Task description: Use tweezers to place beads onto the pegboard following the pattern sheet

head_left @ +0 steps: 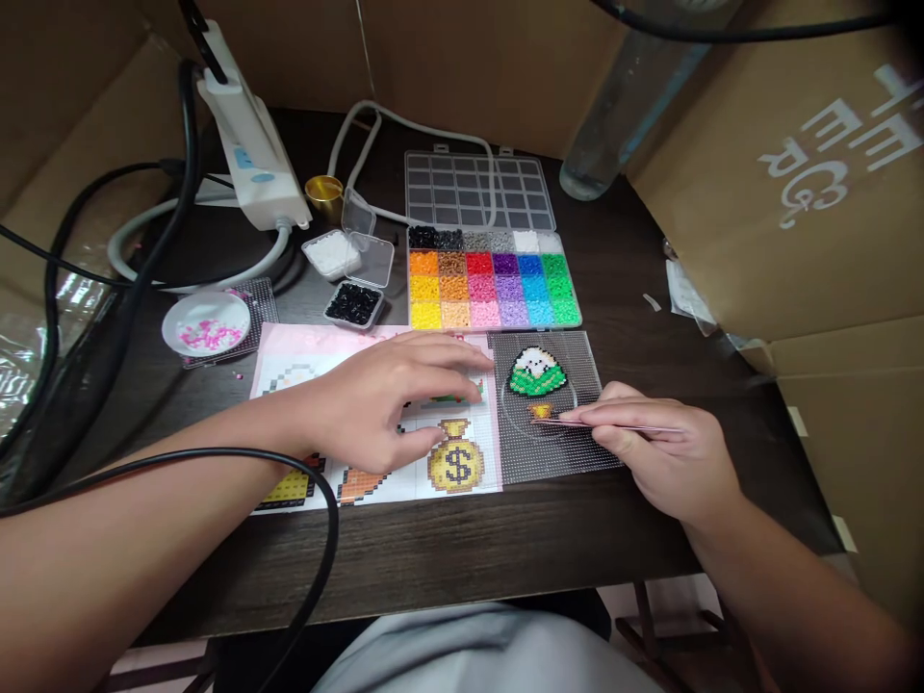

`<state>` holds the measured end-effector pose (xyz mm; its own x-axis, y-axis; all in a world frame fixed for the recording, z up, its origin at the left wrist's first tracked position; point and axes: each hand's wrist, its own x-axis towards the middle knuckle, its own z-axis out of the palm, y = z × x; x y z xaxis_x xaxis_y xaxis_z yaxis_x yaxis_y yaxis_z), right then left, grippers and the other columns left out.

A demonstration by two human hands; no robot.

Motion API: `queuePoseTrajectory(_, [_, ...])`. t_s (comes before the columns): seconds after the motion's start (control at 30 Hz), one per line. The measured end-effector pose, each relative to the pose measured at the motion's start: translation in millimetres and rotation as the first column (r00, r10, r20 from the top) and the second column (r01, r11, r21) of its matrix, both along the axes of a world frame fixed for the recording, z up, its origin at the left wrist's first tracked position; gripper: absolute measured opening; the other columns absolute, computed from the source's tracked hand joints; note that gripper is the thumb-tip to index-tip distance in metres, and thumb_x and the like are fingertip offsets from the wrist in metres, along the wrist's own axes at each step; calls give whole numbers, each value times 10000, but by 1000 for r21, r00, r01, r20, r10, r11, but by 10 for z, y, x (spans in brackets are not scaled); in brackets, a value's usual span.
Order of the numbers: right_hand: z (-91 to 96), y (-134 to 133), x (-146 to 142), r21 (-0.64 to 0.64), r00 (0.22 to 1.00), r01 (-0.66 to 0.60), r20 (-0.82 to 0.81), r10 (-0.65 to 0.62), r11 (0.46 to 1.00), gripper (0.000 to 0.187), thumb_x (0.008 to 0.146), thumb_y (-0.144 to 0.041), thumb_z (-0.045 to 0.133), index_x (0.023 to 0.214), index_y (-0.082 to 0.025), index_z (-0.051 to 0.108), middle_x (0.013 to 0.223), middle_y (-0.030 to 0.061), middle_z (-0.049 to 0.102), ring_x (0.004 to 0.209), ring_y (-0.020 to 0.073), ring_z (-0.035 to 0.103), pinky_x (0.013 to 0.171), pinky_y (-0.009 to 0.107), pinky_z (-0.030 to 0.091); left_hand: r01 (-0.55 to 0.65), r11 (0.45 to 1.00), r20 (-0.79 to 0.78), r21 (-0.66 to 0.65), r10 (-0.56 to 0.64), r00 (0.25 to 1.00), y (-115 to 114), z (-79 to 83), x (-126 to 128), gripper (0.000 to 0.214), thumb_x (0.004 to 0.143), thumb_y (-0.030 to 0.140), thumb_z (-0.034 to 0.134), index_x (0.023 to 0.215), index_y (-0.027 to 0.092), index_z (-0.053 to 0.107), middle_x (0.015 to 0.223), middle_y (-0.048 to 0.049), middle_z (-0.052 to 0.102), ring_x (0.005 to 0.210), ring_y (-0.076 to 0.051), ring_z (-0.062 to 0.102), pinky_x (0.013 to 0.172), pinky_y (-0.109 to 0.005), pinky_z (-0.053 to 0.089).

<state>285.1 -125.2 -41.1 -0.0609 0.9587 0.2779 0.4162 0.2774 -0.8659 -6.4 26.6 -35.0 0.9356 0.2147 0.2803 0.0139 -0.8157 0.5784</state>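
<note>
Right hand [671,448] pinches thin tweezers [646,428] between thumb and fingers, tips pointing left; tips at the small orange-yellow bead patch [540,411] on the pegboard [524,457]. Patch lies just left of the right hand's fingertips, right below the finished-looking rice ball figure [537,373] in white, green and black beads. Can't tell if a bead sits in the tips. Left hand [394,390] is spread, palm down, over the paper pattern sheet [408,489], fingers toward the pegboard, thumb near the printed money bag [456,460]. Pegboard: clear plastic, fine grid of pegs, flat, roughly square. Sheet: thin paper, pink border, pixel drawings, right edge against the pegboard's left side. Bead box [498,328]: hard clear plastic, rectangular, 4 rows of color-sorted compartments, clear gridded lid [480,188] open behind it. 2 little square boxes, lids up, to its left: white beads [332,255] and black beads [353,303]. Round smooth white dish [167,332] with pink and white beads, far left. Dark wood-grain tabletop [469,544] shows a bare strip along the front edge, more bare surface right of the bead box up to the cardboard wall [830,289]. Black cable [338,520] loops across the left forearm.
</note>
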Motion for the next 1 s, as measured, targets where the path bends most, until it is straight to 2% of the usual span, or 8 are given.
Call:
queuePoseTrajectory(0.17, [6,7,-9,26,1000,-31,7,31,999,316,938,-121,711,1111,-351,842,999,20,840,803,198,738,683,348,595,0,1000,11,8,0,1000,-5,22,-5,425,801,136,633,1215,212,696,1468,-137,657,1371,-329,623,1153,-568,511])
queuePoseTrajectory(0.37, [7,9,-12,33,1000,-17,11,16,999,277,925,-133,723,1074,-327,852,974,33,840,783,203,744,673,354,603,-3,999,-25,38,4,1000,3,49,-9,377,868,174,633,1238,212,687,1486,-146,643,1397,-337,603,1133,-566,530])
queuePoseTrajectory(0.63, [49,23,-34,58,1000,-25,20,24,998,327,910,-95,724,1083,-343,848,962,19,840,765,197,748,655,337,610,-2,1000,-41,27,3,999,11,45,-8,392,859,179,644,1245,238,682,1496,-126,638,1388,-336,606,1123,-565,534])
queuePoseTrajectory(1.0, [73,16,-10,20,1000,-14,12,14,1000,321,928,-125,722,1097,-369,846,955,14,839,765,201,745,648,346,606,1,999,-53,32,1,999,12,41,-9,399,850,176,644,1243,234,683,1508,-116,630,1406,-341,588,1147,-565,516])
